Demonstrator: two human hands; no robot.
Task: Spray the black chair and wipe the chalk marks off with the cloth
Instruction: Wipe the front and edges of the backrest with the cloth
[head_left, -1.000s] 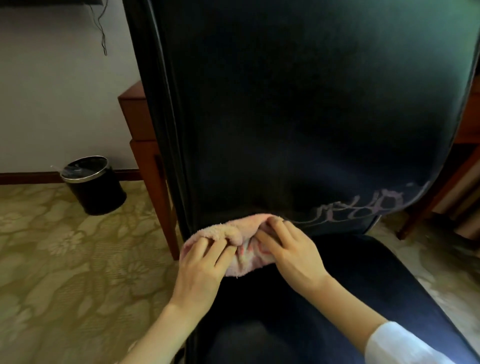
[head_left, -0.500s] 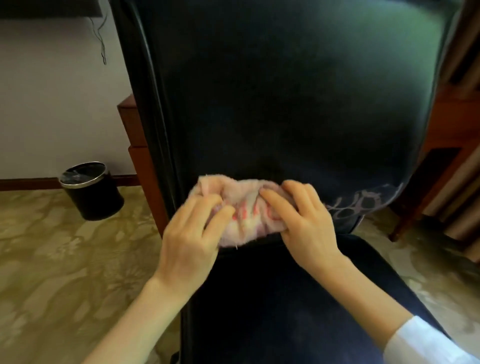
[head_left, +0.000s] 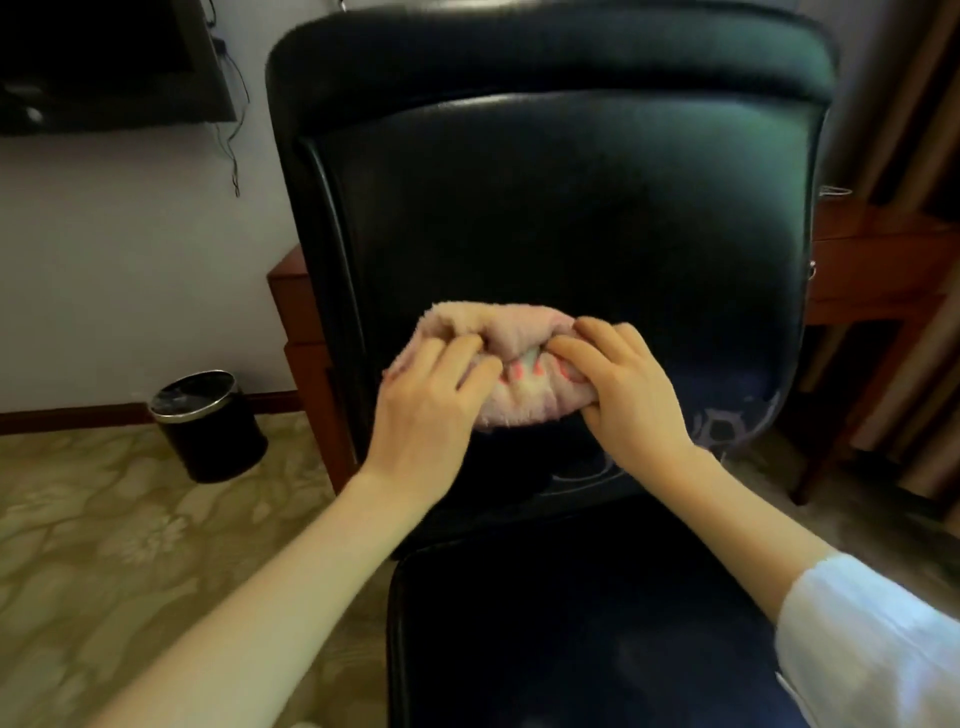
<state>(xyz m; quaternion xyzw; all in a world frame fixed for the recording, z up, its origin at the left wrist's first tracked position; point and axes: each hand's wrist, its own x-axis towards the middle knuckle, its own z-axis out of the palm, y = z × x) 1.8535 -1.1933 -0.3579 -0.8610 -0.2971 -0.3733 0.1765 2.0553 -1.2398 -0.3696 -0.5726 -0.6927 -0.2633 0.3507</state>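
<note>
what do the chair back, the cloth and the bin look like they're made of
Chair back: glossy black leather or vinyl, judging by its soft sheen; which one is unclear.
Cloth: pink terry-like fabric, with a fuzzy nap at the edges.
Bin: black body with a shiny metal-looking rim; body material unclear.

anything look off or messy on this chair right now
Yes: pale chalk marks remain scrawled on the lower right of the black chair backrest, right of the pink cloth pressed there by the left hand and right hand. Nothing looks spilled or damaged.
</note>
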